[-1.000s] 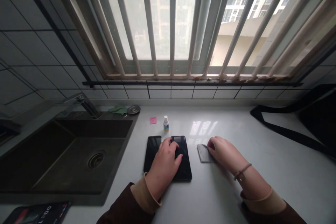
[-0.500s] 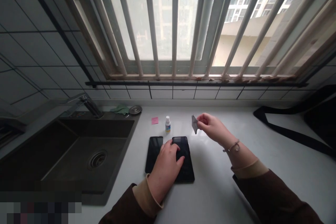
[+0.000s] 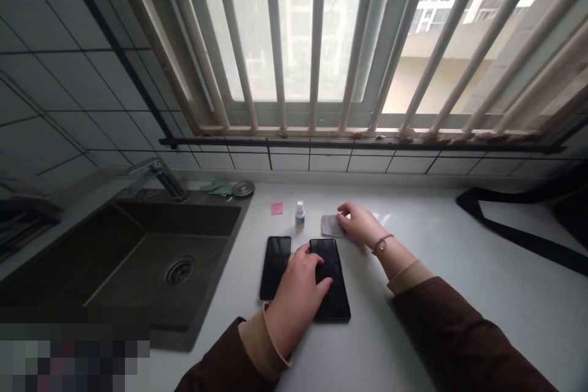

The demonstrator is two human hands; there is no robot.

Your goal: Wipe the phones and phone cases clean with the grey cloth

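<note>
Two dark phones lie side by side on the white counter: a smaller left phone (image 3: pixel 277 260) and a larger right phone (image 3: pixel 337 294). My left hand (image 3: pixel 298 288) rests over the gap between them, thumb and fingers apart, fingertips touching the right phone's upper part. Behind the right phone, my right hand (image 3: pixel 361 226) has its fingers closed at the right end of a small grey cloth (image 3: pixel 331 225), which lies nearly flat on the counter. A small white-capped bottle (image 3: pixel 300 218) stands upright to the cloth's left. Left of the bottle is a pink sticky note (image 3: pixel 277 208).
A dark sink (image 3: pixel 138 257) with a faucet (image 3: pixel 168 180) takes up the left. A green cloth (image 3: pixel 217 188) and a metal drain strainer (image 3: pixel 243 188) sit on its back rim. A black strap (image 3: pixel 519 233) lies at the right. Window bars (image 3: pixel 316 55) rise behind the counter.
My right hand has lowered the grey cloth from the air onto the counter, moving slightly left. My left hand stays over the phones. The view has shifted slightly.
</note>
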